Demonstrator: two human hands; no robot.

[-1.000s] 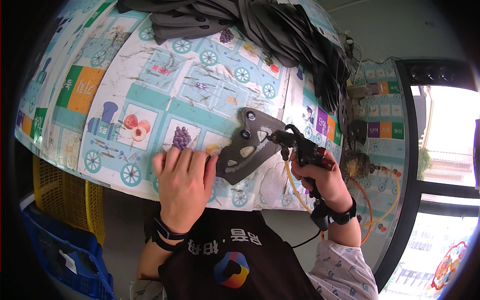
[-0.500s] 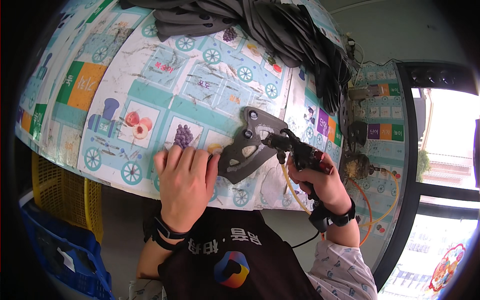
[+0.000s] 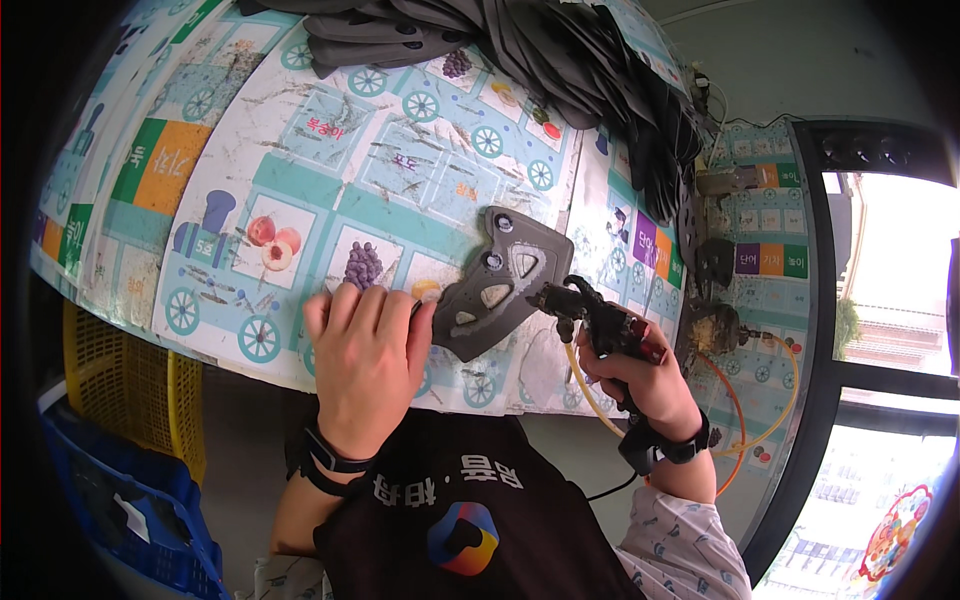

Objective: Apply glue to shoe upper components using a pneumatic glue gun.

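A flat dark grey cut piece (image 3: 510, 262), shaped like a shoe upper, lies on the patterned table cover. It has several cut-out openings bordered by a paler, wet-looking band, and round dark spots near its far end. My left hand (image 3: 368, 350) rests palm down at the piece's lower left end. Its fingers are curled together, and a small dark tip shows between thumb and forefinger; what it belongs to is hidden. In my right hand (image 3: 650, 375) is a dark, stained spray gun (image 3: 600, 318), its nozzle just beside the piece's right edge.
A heap of grey pieces (image 3: 540, 60) lies along the table's far side. Yellow (image 3: 590, 390) and orange (image 3: 740, 420) hoses hang at the right, near a crusted pot (image 3: 715, 325). Yellow (image 3: 130, 370) and blue (image 3: 130, 490) crates stand below the table's left edge.
The spray gun has moved slightly right and nearer to me, off the opening it overlapped. The grey piece has shifted a little; my left hand stays beside its end.
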